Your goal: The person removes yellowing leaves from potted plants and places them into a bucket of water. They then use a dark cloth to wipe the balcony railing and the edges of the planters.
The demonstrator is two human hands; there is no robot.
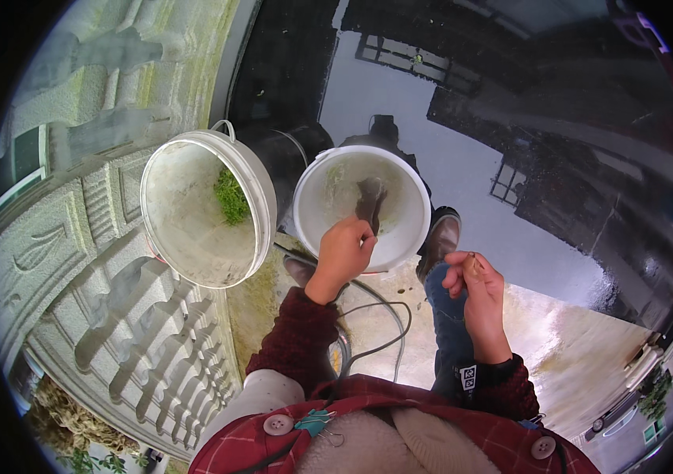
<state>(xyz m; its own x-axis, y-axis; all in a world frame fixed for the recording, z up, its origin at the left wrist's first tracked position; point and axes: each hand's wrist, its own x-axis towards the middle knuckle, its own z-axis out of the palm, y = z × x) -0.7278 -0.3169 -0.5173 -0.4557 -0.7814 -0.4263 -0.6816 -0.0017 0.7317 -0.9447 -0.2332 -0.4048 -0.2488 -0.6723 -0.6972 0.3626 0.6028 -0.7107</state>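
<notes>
My left hand [345, 252] hangs over the near rim of a white plastic bucket [363, 153], its fingers curled against the thumb. Whether it pinches anything cannot be told. Inside that bucket a dark, elongated shape [369, 204] shows just beyond the fingers; it may be a shadow or reflection. My right hand [478, 284] is raised to the right of the bucket, above my jeans leg, with a small brownish scrap [476, 266] between thumb and fingers. To the left stands a second whitish bucket [200, 142], with bright green leafy plants [231, 195] inside.
A glossy, dark reflective surface [478, 154] spreads beyond the buckets. Black hoses or cables [398, 338] loop across the wet concrete floor [419, 290] near my shoes [443, 237]. A carved pale stone balustrade [153, 332] runs along the left side.
</notes>
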